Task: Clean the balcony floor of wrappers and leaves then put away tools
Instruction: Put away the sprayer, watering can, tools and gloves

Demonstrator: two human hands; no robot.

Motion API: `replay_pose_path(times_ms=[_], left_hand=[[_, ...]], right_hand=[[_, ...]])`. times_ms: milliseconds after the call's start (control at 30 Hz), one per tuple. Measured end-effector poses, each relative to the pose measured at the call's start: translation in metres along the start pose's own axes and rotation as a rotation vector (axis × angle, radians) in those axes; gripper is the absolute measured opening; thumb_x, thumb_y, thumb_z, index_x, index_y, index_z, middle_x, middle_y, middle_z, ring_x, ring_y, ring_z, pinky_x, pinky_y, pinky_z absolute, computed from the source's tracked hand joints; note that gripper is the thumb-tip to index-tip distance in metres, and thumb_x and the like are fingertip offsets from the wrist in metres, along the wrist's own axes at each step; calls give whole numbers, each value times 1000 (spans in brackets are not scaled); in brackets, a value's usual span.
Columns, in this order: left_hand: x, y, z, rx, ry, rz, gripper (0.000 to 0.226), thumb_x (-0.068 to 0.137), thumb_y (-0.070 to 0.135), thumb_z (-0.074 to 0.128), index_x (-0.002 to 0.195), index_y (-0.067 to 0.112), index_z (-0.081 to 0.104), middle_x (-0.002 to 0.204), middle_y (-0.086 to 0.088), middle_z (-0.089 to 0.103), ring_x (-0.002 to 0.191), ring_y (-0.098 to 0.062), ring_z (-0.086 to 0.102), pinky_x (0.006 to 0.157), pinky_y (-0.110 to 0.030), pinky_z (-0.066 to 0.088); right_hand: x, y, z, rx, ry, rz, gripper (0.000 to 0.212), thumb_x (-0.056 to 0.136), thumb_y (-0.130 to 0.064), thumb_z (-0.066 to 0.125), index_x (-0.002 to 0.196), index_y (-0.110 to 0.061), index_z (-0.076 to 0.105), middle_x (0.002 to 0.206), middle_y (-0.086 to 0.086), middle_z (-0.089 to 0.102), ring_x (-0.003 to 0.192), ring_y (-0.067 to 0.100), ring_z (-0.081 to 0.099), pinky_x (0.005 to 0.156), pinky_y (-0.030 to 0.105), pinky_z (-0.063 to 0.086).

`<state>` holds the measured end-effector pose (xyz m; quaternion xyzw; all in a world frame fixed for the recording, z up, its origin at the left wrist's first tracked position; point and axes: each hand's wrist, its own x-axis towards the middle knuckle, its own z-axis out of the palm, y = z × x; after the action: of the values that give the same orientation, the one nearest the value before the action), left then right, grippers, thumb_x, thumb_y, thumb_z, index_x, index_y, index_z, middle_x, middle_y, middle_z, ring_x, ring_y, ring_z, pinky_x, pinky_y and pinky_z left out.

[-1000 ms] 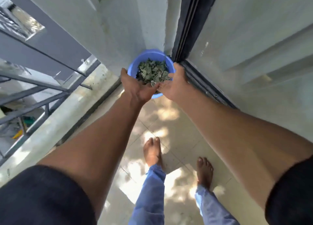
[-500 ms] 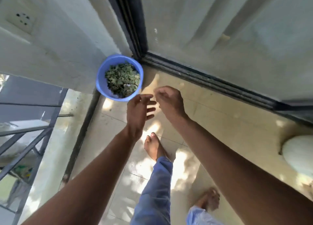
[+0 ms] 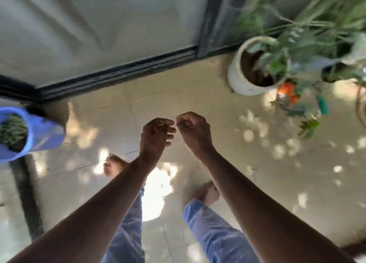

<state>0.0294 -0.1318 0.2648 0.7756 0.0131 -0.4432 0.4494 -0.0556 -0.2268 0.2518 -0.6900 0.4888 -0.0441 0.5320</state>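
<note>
Two hands, left hand [image 3: 156, 133], right hand [image 3: 193, 130], fingers curled, empty

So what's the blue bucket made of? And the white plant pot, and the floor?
The blue bucket looks like plastic: even bright colour, thin smooth wall with a soft sheen. The white plant pot seems to be glazed ceramic or painted clay, thick-rimmed and smooth, though blur leaves that open. The floor looks like beige tile, with straight grout lines and a slight gloss.

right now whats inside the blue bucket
The blue bucket holds a heap of green leaves. The heap covers whatever lies lower down, so wrappers or the bucket's bottom cannot be seen.
</note>
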Motion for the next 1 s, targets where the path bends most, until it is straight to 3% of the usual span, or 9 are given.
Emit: replay_pose_path(times_ms=[133,300,400,533,600,700,800,900,1000], left_hand=[[-27,16,125,148,-200,27,23,102,16,54,95,23,74,85,-2,78,79,-21,71,70,-34,56],[-69,22,270,305,-521,-192,23,105,21,51,112,13,70,102,-8,75,92,-27,69,74,-30,53],[-92,20,349,424,-626,-253,12,98,22,61,98,15,70,97,-7,72,88,-25,65,70,-29,48],[-107,27,452,515,-742,-267,7,98,22,61,93,20,65,89,-10,60,79,-24,53,65,-30,38],[-108,31,504,562,-764,-276,7,100,20,58,95,19,62,89,-11,58,74,-22,52,59,-28,37],[-109,34,570,693,-699,-277,10,99,19,61,97,14,70,93,-11,73,78,-25,63,75,-33,52],[-109,37,631,722,-734,-341,14,102,15,56,95,15,68,96,-13,72,74,-22,62,75,-30,47],[-109,41,691,788,-773,-404,15,105,18,50,106,15,65,97,-9,68,78,-19,59,74,-27,41],[-116,39,745,897,-753,-400,18,104,25,51,114,18,64,102,-5,69,85,-20,60,74,-25,42]], right_hand=[[-17,65,-135,18,133,57,10,93,-17,65,94,-19,75,90,-11,76,83,1,70,80,20,55],[-55,153,-278,-14,205,259,9,91,-22,66,89,-25,74,95,-11,77,87,4,70,83,22,53],[-74,204,-349,-10,256,408,8,90,-26,66,92,-26,74,98,-11,76,89,8,68,82,24,51],[-80,264,-423,133,424,478,13,86,-15,66,78,-6,67,73,4,69,71,11,65,70,20,48],[-79,291,-459,113,448,502,15,84,-19,66,73,-10,66,66,-4,66,68,2,62,68,18,47],[-70,324,-509,153,370,612,11,88,-22,69,80,-29,71,78,-11,72,83,10,68,75,23,48],[-62,359,-559,144,339,671,7,91,-26,67,88,-27,73,96,-4,76,95,17,69,77,24,46],[-54,398,-601,126,354,682,9,90,-26,66,89,-23,74,97,-6,75,95,18,69,75,24,45],[-46,443,-635,125,354,734,13,82,-43,61,86,-38,72,94,-13,75,93,16,71,85,25,50]])
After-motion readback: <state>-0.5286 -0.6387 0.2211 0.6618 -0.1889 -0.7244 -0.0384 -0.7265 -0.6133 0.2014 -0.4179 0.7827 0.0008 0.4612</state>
